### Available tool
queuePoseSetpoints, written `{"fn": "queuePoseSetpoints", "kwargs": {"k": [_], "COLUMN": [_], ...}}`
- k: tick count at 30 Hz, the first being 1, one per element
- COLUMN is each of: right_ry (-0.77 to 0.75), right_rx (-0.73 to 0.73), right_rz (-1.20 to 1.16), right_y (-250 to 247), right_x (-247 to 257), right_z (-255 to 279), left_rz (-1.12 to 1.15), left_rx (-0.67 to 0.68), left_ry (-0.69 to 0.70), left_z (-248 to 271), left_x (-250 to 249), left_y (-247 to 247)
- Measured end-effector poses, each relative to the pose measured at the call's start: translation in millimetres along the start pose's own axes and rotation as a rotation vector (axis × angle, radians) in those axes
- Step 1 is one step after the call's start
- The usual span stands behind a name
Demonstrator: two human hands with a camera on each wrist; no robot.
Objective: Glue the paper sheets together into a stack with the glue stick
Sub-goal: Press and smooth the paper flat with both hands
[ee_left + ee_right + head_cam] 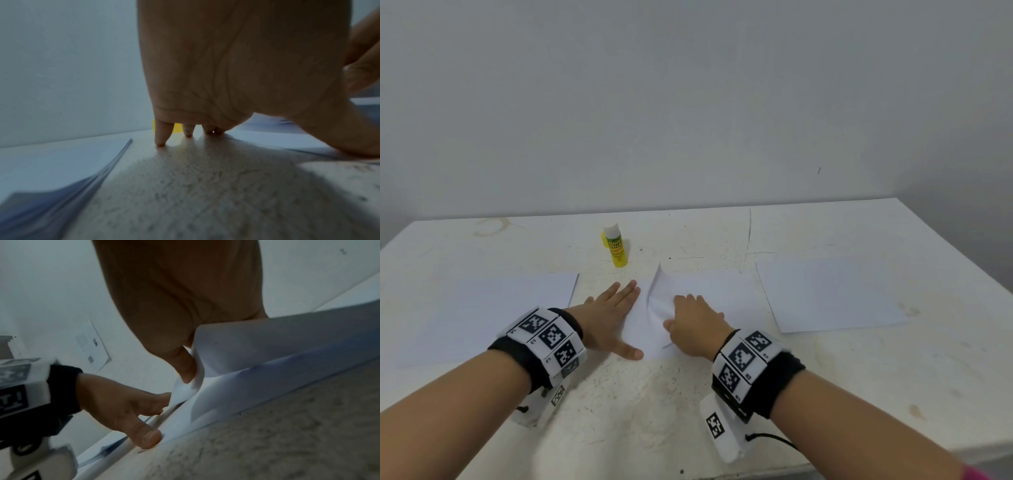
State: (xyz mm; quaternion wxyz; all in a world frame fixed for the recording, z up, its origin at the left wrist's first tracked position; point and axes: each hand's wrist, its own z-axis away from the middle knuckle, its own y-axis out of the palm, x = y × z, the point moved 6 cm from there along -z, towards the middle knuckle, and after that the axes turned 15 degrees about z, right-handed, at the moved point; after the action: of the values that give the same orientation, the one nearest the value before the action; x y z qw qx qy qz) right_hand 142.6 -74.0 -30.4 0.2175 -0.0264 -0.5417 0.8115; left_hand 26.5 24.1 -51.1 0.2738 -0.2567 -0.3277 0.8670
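**Top sheet coming up at its left edge, glue stick standing by**

You are working over the middle pile of thin white paper sheets (709, 298), and everything below is placed from that pile.

- Your right hand (697, 327) is pinching the top sheet near the pile's left edge; the right wrist view shows the thumb (185, 368) pressed against a curled flap of paper, fingers behind it. The sheet's far left corner is peeling up and bowing.
- Your left hand (609, 315) is lying flat with fingers straight and spread, its thumb touching the pile's near left corner, fingertips (161, 142) on bare table just left of the pile. It is pinning, not gripping.
- The sheet is looking very light, limp and easy to crease. Judging from the bow, you are better off taking it at an edge or corner and keeping the lower sheets held down, since they may slide on the tabletop.
- The yellow glue stick with its white cap (615, 246) is standing upright beyond the pile's far left corner, cap on, untouched.
- A second white paper stack (482, 311) is lying left of the pile; a single white sheet (832, 294) is lying to its right.
- The worn, speckled white tabletop (654, 411) is showing stains and cracks. A plain pale wall (688, 102) is rising behind.
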Motion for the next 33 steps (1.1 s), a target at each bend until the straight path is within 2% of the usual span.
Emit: {"fn": "queuePoseSetpoints", "kwargs": {"k": [12, 33], "right_ry": [-0.019, -0.014], "right_rx": [-0.025, -0.018], "right_rz": [0.041, 0.031], "right_y": [0.8, 5.7], "right_x": [19.2, 11.7], "right_z": [-10.3, -5.8], "left_rz": [0.014, 0.000], "left_rx": [0.005, 0.001], "left_ry": [0.018, 0.016], "left_z": [-0.3, -2.3], "left_x": [0.1, 3.3], "left_y": [1.0, 2.3]}}
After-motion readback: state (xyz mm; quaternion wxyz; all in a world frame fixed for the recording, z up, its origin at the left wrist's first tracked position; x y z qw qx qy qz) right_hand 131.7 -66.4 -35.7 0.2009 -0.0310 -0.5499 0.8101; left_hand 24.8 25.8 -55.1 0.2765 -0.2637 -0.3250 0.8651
